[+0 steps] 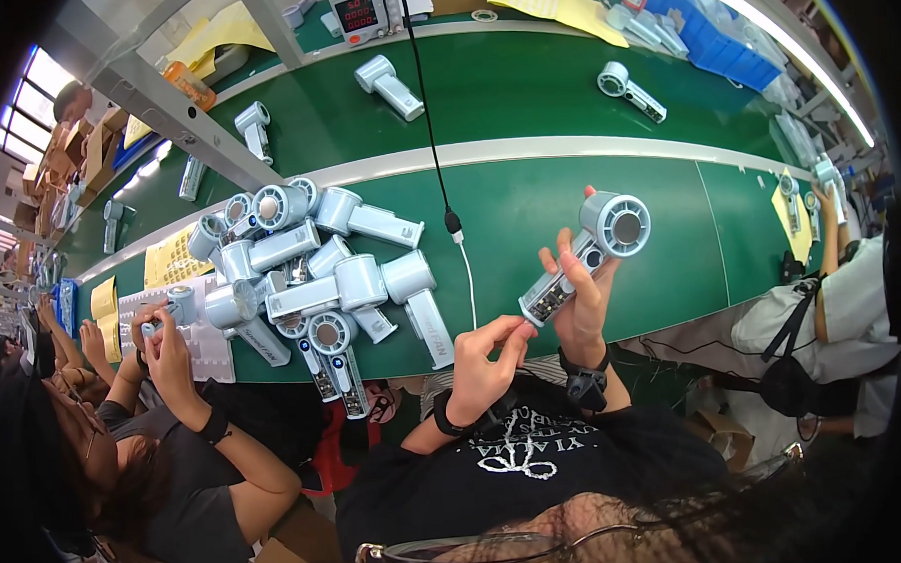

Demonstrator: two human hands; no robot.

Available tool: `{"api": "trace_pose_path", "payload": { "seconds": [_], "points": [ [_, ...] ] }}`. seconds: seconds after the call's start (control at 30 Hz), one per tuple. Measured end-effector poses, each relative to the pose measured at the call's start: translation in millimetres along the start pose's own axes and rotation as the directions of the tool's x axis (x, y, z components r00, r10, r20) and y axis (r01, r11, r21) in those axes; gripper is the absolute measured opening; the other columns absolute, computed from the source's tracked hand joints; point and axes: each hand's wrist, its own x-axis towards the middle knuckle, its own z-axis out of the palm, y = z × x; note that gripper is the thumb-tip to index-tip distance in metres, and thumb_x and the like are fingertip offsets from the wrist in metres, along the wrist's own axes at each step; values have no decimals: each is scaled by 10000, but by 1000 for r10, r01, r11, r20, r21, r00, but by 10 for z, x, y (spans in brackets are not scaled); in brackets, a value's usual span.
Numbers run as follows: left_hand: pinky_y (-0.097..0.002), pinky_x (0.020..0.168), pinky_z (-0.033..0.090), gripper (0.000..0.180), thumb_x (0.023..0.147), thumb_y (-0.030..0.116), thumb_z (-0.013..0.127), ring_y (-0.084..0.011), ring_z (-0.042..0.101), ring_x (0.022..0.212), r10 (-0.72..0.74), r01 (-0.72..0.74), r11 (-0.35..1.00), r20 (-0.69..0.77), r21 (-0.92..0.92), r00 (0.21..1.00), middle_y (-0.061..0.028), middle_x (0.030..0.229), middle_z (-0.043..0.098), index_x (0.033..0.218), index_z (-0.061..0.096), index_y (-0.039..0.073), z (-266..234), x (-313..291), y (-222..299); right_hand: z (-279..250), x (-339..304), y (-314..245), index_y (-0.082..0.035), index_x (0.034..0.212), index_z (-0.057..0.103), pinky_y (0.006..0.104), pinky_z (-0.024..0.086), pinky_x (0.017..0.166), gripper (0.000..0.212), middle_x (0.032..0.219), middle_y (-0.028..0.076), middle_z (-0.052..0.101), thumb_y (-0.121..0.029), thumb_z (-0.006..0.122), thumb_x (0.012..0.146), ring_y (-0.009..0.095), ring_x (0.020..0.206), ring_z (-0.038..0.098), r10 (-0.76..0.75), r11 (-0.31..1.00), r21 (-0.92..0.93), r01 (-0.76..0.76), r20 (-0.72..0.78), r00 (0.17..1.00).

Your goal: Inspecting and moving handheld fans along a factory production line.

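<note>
A light blue handheld fan (617,226) is in my right hand (582,302), tilted with its round head up and to the right. The open side of its handle bares the inner parts (547,296). My left hand (485,368) is closed in a pinch at the lower end of that handle. A white cable (469,281) runs down to this hand; its end is hidden by the fingers. To the left lies a heap of similar fans (337,290), several stacked over each other, some with open handles hanging past the table edge.
Single fans lie on the green belt (523,90) beyond a pale rail (565,150). A black cord (430,113) hangs down to the white cable. At left, a co-worker's hands (165,356) work over a white tray (209,340). A blue bin (725,39) stands far right.
</note>
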Motion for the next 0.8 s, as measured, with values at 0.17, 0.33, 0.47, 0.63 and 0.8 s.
{"api": "trace_pose_path", "payload": {
  "seconds": [0.17,0.33,0.47,0.63,0.8],
  "points": [
    [-204,459,361,130,914,-6,542,-55,492,519,82,-83,979,17,188,997,-18,614,562,844,638,-61,-4,-14,6,20,-28,14,-167,1414,236,259,435,599,774,1480,83,266,52,602,768,112,761,472,-6,999,-33,7,35,999],
    [-204,471,367,122,915,-5,543,-56,495,530,46,-53,990,57,130,997,-22,618,565,860,636,-62,-26,-30,10,-9,-58,26,-275,1476,-10,295,470,623,1011,1497,117,221,106,588,756,146,769,513,5,1000,-13,-4,74,997],
    [-201,492,374,125,925,12,546,-64,506,546,-29,29,999,10,-28,1000,-31,641,578,886,633,-70,-40,-6,-55,62,-67,32,-313,1468,-63,307,490,639,1081,1501,129,192,141,589,736,155,795,528,-103,993,-50,106,73,992],
    [-204,497,381,114,922,19,559,-58,531,552,-47,56,988,65,-144,997,-33,625,598,901,632,-66,-75,-11,-81,33,-68,34,-211,1458,132,295,461,613,889,1522,89,194,102,581,758,145,812,489,-102,991,-73,111,117,988],
    [-199,503,378,115,925,15,554,-60,537,555,-32,42,988,69,-150,997,-37,630,603,911,631,-70,-92,-18,-56,61,-80,-17,-260,1481,33,312,474,637,975,1535,88,157,87,592,761,155,824,488,-51,996,-64,60,132,990]
  ]
}}
